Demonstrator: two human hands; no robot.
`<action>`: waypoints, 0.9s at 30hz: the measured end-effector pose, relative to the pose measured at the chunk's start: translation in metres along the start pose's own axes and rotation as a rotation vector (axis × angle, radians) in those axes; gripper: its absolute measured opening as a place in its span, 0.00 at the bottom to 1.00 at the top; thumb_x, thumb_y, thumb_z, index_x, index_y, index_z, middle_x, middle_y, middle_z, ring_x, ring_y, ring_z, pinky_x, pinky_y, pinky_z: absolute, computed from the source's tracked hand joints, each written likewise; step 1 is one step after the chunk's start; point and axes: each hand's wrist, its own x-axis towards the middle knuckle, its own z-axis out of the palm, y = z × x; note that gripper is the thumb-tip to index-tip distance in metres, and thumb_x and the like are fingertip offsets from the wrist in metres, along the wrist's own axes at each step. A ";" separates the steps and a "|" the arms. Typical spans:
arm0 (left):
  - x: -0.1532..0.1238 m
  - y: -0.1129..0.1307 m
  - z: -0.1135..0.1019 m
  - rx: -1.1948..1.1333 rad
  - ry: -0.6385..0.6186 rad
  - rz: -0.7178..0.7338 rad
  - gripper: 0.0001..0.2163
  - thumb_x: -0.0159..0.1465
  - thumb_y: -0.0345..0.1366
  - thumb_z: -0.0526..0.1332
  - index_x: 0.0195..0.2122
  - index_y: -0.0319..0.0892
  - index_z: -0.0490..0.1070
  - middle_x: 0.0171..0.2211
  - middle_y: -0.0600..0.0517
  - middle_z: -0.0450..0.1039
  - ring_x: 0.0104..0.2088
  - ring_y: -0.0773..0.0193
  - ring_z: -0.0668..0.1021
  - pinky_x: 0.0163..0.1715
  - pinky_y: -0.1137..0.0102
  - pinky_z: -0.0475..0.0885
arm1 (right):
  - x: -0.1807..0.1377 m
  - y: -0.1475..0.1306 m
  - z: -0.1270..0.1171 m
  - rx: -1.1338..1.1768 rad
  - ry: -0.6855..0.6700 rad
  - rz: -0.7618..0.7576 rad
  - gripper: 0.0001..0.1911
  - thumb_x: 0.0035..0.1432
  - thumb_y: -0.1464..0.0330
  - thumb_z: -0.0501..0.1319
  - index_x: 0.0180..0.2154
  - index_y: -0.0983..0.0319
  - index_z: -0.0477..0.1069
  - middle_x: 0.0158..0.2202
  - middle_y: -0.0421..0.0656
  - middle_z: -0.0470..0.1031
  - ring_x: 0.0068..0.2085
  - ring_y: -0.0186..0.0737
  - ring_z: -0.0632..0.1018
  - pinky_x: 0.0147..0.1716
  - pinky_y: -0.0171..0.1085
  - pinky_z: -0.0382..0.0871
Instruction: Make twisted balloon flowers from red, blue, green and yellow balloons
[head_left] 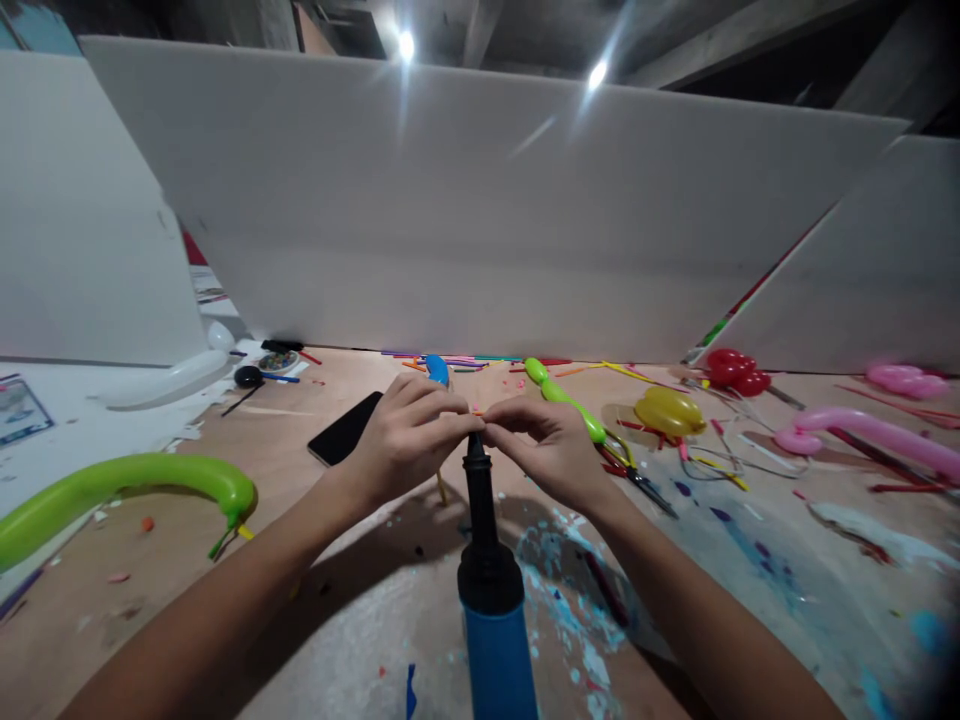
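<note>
A balloon pump with a blue barrel (499, 660) and a black nozzle (480, 490) stands upright at the front middle, its tip between my hands. My left hand (412, 430) is closed in a pinch at the tip from the left. From the right, my right hand (547, 445) pinches at the same spot with thumb and forefinger. Only a small bit of an orange uninflated balloon (477, 413) shows between the fingertips; the rest is mostly hidden. A thin yellowish strip (441, 488) hangs below my left hand; whether it belongs to that balloon I cannot tell.
A black phone (337, 435) lies left of my left hand. A long green balloon (150, 470) is at the left. Scissors (649, 490), a light-green balloon (566, 400), a yellow balloon (670, 410) and a pink one (877, 425) lie rightward. White panels (487, 220) close off the back.
</note>
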 end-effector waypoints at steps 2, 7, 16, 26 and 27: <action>0.002 0.001 0.000 -0.002 0.020 -0.008 0.10 0.58 0.27 0.66 0.40 0.43 0.72 0.34 0.53 0.79 0.36 0.64 0.74 0.40 0.66 0.67 | 0.001 -0.003 -0.001 -0.079 0.007 -0.052 0.05 0.57 0.70 0.63 0.36 0.63 0.77 0.33 0.43 0.81 0.32 0.35 0.80 0.32 0.33 0.75; 0.006 0.004 -0.001 -0.005 0.047 -0.017 0.09 0.57 0.27 0.66 0.38 0.42 0.70 0.31 0.53 0.79 0.34 0.63 0.75 0.39 0.66 0.68 | 0.000 -0.007 -0.002 -0.234 0.085 -0.234 0.03 0.56 0.73 0.63 0.33 0.62 0.77 0.30 0.41 0.80 0.30 0.34 0.79 0.32 0.32 0.74; 0.013 0.010 -0.003 -0.002 0.054 -0.010 0.07 0.57 0.29 0.67 0.35 0.43 0.72 0.31 0.53 0.80 0.33 0.64 0.76 0.38 0.66 0.68 | -0.002 -0.010 -0.011 -0.407 0.058 -0.514 0.09 0.56 0.79 0.61 0.37 0.62 0.73 0.32 0.43 0.80 0.33 0.34 0.79 0.35 0.33 0.73; 0.015 0.009 -0.006 -0.111 0.035 0.008 0.07 0.58 0.26 0.65 0.35 0.42 0.73 0.31 0.52 0.79 0.35 0.64 0.77 0.39 0.67 0.72 | 0.009 -0.013 -0.017 -0.360 -0.033 -0.548 0.07 0.55 0.78 0.61 0.35 0.62 0.72 0.32 0.43 0.73 0.35 0.35 0.74 0.34 0.34 0.71; 0.015 0.010 -0.007 -0.130 0.021 -0.005 0.07 0.58 0.25 0.64 0.37 0.42 0.73 0.32 0.51 0.79 0.36 0.64 0.77 0.39 0.67 0.72 | 0.010 -0.015 -0.018 -0.355 -0.048 -0.546 0.07 0.55 0.78 0.61 0.35 0.63 0.72 0.32 0.43 0.73 0.34 0.35 0.74 0.33 0.34 0.71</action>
